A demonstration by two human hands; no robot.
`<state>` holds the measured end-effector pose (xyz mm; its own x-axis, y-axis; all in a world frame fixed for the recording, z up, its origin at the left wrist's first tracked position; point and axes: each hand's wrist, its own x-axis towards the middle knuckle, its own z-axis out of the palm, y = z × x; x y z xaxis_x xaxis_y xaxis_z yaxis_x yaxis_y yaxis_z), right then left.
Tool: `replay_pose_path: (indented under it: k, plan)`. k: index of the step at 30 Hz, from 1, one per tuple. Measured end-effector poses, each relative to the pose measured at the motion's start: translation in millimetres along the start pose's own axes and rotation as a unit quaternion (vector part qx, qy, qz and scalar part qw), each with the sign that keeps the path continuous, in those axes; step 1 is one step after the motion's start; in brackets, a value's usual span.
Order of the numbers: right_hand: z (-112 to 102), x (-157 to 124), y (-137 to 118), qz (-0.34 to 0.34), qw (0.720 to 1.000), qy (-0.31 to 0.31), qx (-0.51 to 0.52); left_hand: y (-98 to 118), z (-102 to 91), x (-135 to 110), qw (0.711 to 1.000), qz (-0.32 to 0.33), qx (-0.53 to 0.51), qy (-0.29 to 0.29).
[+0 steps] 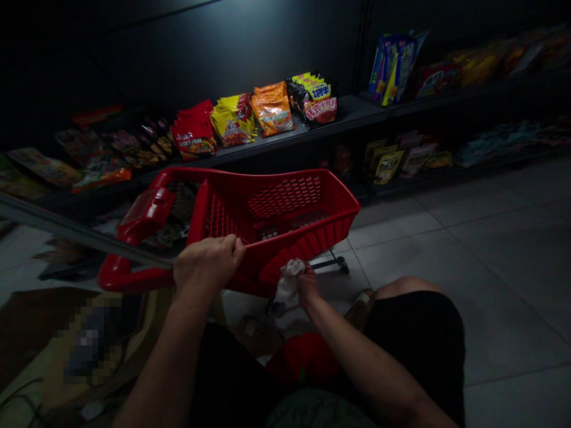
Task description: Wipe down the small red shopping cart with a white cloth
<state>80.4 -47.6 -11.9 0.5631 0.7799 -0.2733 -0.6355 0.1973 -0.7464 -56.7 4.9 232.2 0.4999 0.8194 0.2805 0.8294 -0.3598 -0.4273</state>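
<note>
A small red plastic shopping cart (307,244) with lattice sides stands in front of me, its handle end to the left. My left hand (207,261) is closed over the near top rim, close to the handle. Lower down, by the outside of the near wall, my right hand (308,285) grips a crumpled white cloth (289,274). The cloth looks to be against or just in front of the cart's side; contact is hard to make out. Inside the basket, the floor is partly hidden by the near wall.
Behind the cart, a dark shelf (357,113) bears noodle packets (273,110) and other bagged snacks. A grey bar (89,229) slants from the left edge towards my left wrist. A brownish surface with cables and a blurred-out patch (93,342) lies lower left. Pale tiles (499,261) cover the floor.
</note>
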Motion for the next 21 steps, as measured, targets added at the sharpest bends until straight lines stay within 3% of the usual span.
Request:
replay_pose_path:
  k: [3, 5, 7, 8, 10, 12, 14, 15, 18, 21]
  plan:
    - [-7, 35, -48, -0.081, 0.992, 0.096, 0.017, 1, 0.7, 0, 1.000, 0.000, -0.005, 0.005]
    - [-5, 42, -78, -0.151, 0.980, 0.131, -0.003, 1, 1.2, -1, 1.000, -0.002, -0.004, 0.012]
    - [8, 31, -98, -0.235, 0.962, 0.109, -0.081, 2, 1.5, -1, 1.000, -0.002, -0.001, 0.020]
    - [17, 19, -102, -0.283, 0.946, 0.063, -0.145, 3, 1.6, 0, 1.000, 0.001, 0.000, 0.025]
    - [38, -7, -104, -0.375, 0.874, -0.081, -0.300, 3, 1.6, -1, 0.999, 0.014, 0.001, 0.036]
    - [56, -28, -101, -0.442, 0.754, -0.205, -0.441, 2, 1.5, -2, 0.998, 0.031, -0.001, 0.050]
    - [66, -33, -104, -0.469, 0.661, -0.257, -0.527, 0, 1.8, -4, 0.997, 0.049, -0.006, 0.055]
    - [66, -29, -108, -0.469, 0.638, -0.266, -0.549, -2, 2.2, -5, 0.997, 0.056, -0.007, 0.056]
    - [50, 2, -137, -0.451, 0.630, -0.266, -0.574, -8, 4.6, -8, 0.996, 0.066, -0.003, 0.064]
    - [16, 39, -176, -0.433, 0.633, -0.224, -0.602, -15, 7.9, -11, 0.995, 0.061, 0.004, 0.084]
